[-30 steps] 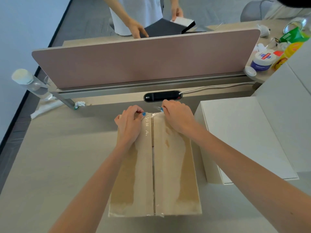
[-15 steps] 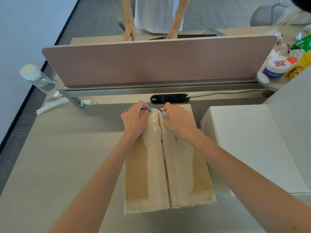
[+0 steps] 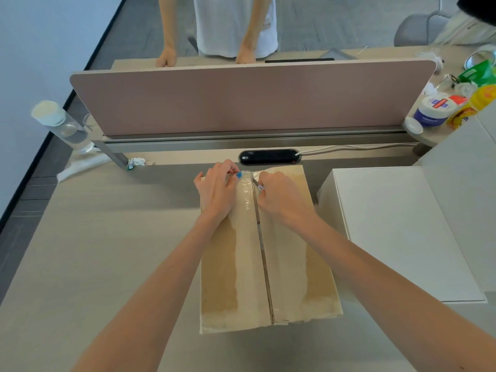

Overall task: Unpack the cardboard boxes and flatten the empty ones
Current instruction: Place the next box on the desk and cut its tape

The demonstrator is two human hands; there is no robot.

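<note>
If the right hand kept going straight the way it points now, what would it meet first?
Probably the left hand, whose fingertips pinch the clear tape at the far end of the cardboard box, just ahead of the right hand and its small tool. Both seem level on the box top.

Both arms extended forward, wrists close together.
Left hand fingers curled; right hand pinches a thin tool.

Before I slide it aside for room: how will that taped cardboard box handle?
The cardboard box should feel stiff: its flaps lie flat and tape bridges the far end. It likely slides easily on the smooth desk. Weight is unclear; contents are hidden.
</note>
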